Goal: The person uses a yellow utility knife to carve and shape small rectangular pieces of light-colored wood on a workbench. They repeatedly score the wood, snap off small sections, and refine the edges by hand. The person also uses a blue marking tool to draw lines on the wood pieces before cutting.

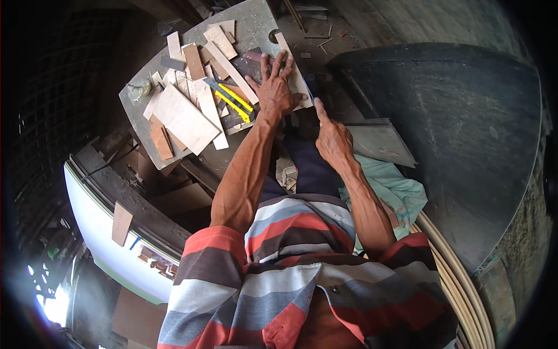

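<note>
My left hand (275, 87) lies with fingers spread over a pale wooden strip (302, 78) at the table's right edge, its thumb resting on the strip. Just beyond that edge is my right hand (335, 139), closed with the index finger stretched forward. From it a thin bluish blade-like tool (311, 90) runs along the strip's outer side; the handle is hidden in my grip, so its exact kind cannot be told. Beside my left wrist, a yellow and black utility knife (235, 102) lies on the wood pieces. A dark reddish-brown piece (256, 56) sits near my left fingertips.
Several thin wood offcuts (186, 119) cover the worktable (247, 23). A large dark curved panel (447, 145) stands to the right, with a pale green cloth (389, 186) and bent wooden strips (462, 279) nearby. A white curved panel (96, 212) is at left.
</note>
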A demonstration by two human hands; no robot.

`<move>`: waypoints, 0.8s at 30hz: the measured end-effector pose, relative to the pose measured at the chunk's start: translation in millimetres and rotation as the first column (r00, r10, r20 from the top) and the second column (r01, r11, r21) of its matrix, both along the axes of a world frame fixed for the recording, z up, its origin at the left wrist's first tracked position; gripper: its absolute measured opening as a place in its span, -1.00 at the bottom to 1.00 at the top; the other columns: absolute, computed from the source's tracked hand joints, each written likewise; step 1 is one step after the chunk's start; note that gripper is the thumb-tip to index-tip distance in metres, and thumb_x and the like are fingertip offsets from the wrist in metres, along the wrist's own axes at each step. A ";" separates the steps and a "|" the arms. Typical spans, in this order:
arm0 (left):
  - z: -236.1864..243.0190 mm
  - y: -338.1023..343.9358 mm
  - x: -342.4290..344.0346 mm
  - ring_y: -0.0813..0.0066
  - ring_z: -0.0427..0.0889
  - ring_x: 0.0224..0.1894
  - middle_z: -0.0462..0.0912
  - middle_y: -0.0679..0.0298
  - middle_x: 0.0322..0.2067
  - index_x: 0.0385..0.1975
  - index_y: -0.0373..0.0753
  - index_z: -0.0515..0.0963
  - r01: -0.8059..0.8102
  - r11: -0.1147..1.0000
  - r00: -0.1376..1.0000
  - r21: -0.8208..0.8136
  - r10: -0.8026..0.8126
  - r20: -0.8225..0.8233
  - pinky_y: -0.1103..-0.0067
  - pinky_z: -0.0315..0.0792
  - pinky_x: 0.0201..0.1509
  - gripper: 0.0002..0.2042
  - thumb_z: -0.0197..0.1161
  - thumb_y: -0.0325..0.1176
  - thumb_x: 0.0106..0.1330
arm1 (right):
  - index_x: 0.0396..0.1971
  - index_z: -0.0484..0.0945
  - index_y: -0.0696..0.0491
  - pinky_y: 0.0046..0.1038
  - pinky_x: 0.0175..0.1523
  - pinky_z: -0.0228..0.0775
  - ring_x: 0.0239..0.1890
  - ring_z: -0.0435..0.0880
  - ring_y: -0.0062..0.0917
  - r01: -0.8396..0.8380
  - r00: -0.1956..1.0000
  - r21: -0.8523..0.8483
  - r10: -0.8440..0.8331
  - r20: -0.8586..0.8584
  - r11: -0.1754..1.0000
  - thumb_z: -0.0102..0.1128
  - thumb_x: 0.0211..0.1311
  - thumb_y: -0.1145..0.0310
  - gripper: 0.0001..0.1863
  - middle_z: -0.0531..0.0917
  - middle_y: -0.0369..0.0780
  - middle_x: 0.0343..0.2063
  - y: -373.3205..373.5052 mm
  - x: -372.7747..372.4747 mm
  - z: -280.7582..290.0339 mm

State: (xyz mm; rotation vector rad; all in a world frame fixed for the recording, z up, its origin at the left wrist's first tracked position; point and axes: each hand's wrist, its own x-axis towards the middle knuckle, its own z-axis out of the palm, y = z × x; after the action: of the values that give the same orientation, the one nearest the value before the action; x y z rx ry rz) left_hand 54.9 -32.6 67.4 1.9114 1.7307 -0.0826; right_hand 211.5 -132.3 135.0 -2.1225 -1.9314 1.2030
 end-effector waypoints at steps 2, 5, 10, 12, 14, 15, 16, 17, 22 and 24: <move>0.0 -3.5 -1.2 0.10 -0.28 0.56 -0.10 0.54 0.51 0.46 0.22 0.10 0.005 1.000 1.000 0.000 -0.005 -0.007 -0.42 -0.10 0.31 0.09 0.59 0.04 -0.18 | 0.42 0.19 -0.11 -0.05 -0.14 0.46 -0.27 0.66 0.05 -0.011 1.000 -0.020 0.011 0.015 1.000 0.10 0.04 0.63 -0.15 0.66 0.11 -0.35 -16.0 6.4 9.4; -2.8 -1.1 1.8 0.10 -0.28 0.56 -0.10 0.54 0.51 0.46 0.22 0.11 0.022 0.999 1.000 0.023 -0.022 -0.017 -0.42 -0.10 0.31 0.09 0.59 0.05 -0.19 | 0.43 0.16 -0.15 -0.03 -0.14 0.47 -0.26 0.66 0.06 -0.009 1.000 -0.010 0.009 -0.003 1.000 0.11 0.04 0.63 -0.14 0.67 0.10 -0.33 -1.4 7.8 -5.5; -2.3 -2.6 -2.9 0.09 -0.29 0.55 -0.11 0.54 0.51 0.46 0.23 0.09 0.007 1.000 1.000 0.014 -0.007 -0.008 -0.42 -0.09 0.30 0.09 0.58 0.05 -0.16 | 0.41 0.19 -0.17 -0.04 -0.16 0.49 -0.28 0.66 0.06 -0.008 1.000 0.051 0.008 -0.007 0.999 0.12 0.06 0.60 -0.16 0.66 0.07 -0.39 -16.2 6.1 -6.6; -2.3 -5.0 1.4 0.09 -0.29 0.55 -0.12 0.54 0.51 0.46 0.23 0.09 0.018 1.000 1.000 0.020 -0.018 0.004 -0.43 -0.09 0.30 0.08 0.58 0.05 -0.16 | 0.41 0.21 -0.16 -0.04 -0.15 0.49 -0.28 0.67 0.06 0.007 0.999 0.056 -0.005 -0.031 0.998 0.12 0.07 0.59 -0.18 0.67 0.06 -0.39 -13.4 6.6 -5.3; -3.8 -0.1 2.7 0.09 -0.30 0.56 -0.12 0.54 0.51 0.47 0.23 0.09 0.033 0.999 0.999 0.032 -0.032 -0.028 -0.43 -0.11 0.30 0.09 0.58 0.07 -0.16 | 0.42 0.19 -0.16 -0.03 -0.14 0.48 -0.27 0.67 0.06 0.016 1.000 0.036 -0.016 0.002 0.999 0.12 0.07 0.60 -0.16 0.67 0.07 -0.38 11.6 -1.5 -19.8; -4.3 1.8 2.6 0.09 -0.30 0.56 -0.12 0.54 0.51 0.47 0.23 0.08 0.040 0.998 0.998 0.039 -0.038 -0.046 -0.43 -0.11 0.30 0.09 0.58 0.08 -0.17 | 0.42 0.18 -0.16 -0.02 -0.13 0.47 -0.27 0.67 0.06 0.021 1.000 0.027 -0.021 0.018 0.999 0.11 0.06 0.61 -0.16 0.67 0.07 -0.38 19.7 -5.9 -20.1; -3.0 -3.4 1.2 0.09 -0.31 0.56 -0.12 0.54 0.51 0.47 0.23 0.07 0.035 0.999 0.999 0.017 -0.035 -0.018 -0.44 -0.11 0.30 0.11 0.58 0.09 -0.17 | 0.42 0.19 -0.16 0.00 -0.11 0.47 -0.25 0.67 0.05 0.027 1.000 -0.046 -0.026 0.015 0.999 0.11 0.07 0.61 -0.16 0.68 0.07 -0.35 13.3 -4.5 -10.1; -4.5 -5.4 -1.2 0.09 -0.31 0.56 -0.12 0.55 0.51 0.47 0.23 0.07 0.028 0.999 0.999 0.021 -0.028 -0.020 -0.44 -0.11 0.29 0.11 0.58 0.09 -0.17 | 0.41 0.20 -0.16 0.00 -0.11 0.47 -0.24 0.67 0.06 0.026 1.000 -0.038 -0.026 0.010 0.999 0.11 0.06 0.60 -0.17 0.68 0.08 -0.34 1.9 -3.9 -4.2; -7.0 -4.9 1.4 0.08 -0.34 0.56 -0.15 0.56 0.52 0.47 0.21 0.08 0.043 0.999 0.999 0.031 -0.043 -0.025 -0.44 -0.10 0.28 0.11 0.58 0.11 -0.18 | 0.39 0.23 -0.13 0.02 -0.07 0.46 -0.23 0.65 0.11 0.036 0.999 -0.024 -0.036 0.004 0.999 0.06 0.11 0.58 -0.24 0.67 0.14 -0.34 14.4 -2.8 -13.4; -6.5 -2.8 2.1 0.07 -0.35 0.56 -0.16 0.55 0.52 0.47 0.20 0.07 0.060 0.998 0.998 0.026 -0.059 -0.038 -0.45 -0.11 0.28 0.11 0.56 0.13 -0.17 | 0.38 0.23 -0.12 0.03 -0.11 0.45 -0.26 0.65 0.13 0.060 0.997 0.052 -0.058 -0.042 0.997 0.01 0.18 0.56 -0.29 0.65 0.17 -0.39 35.2 -2.3 -25.9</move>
State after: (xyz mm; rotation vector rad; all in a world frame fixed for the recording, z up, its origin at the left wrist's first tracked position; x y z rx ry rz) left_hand 56.9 -35.4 60.9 1.9931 1.7070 -0.1182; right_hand 209.2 -97.2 109.1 -2.0967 -1.8486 1.1620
